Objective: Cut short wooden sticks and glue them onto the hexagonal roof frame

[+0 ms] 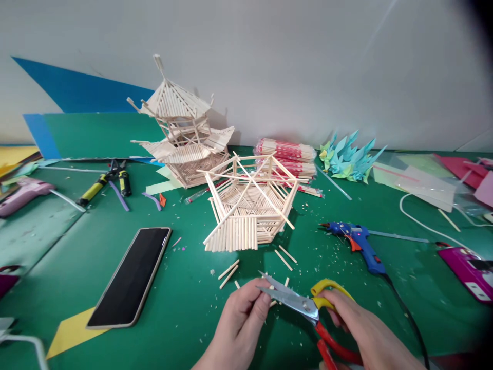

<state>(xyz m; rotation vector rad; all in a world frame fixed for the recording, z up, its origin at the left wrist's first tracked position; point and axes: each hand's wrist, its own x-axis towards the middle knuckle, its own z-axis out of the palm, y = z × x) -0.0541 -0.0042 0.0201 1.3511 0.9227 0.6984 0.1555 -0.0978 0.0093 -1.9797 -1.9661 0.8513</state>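
My right hand (360, 329) grips scissors (304, 306) with yellow and red handles, their blades pointing left. My left hand (242, 316) is pinched at the blade tips, holding a small piece of wooden stick that I can barely see. Short cut sticks (229, 272) lie on the green table (185, 298) just beyond my hands. Behind them stands a hexagonal frame of wooden sticks (250, 205), and further back a two-tier stick pagoda (181, 133).
A black phone (131, 277) lies at the left, and a blue glue gun (358, 244) with its cord at the right. Packs of chopsticks (288, 154) and teal paper cranes (346, 156) sit by the wall. Cutters (106, 182), a pink glue gun (23, 195) and coloured paper lie at the far left.
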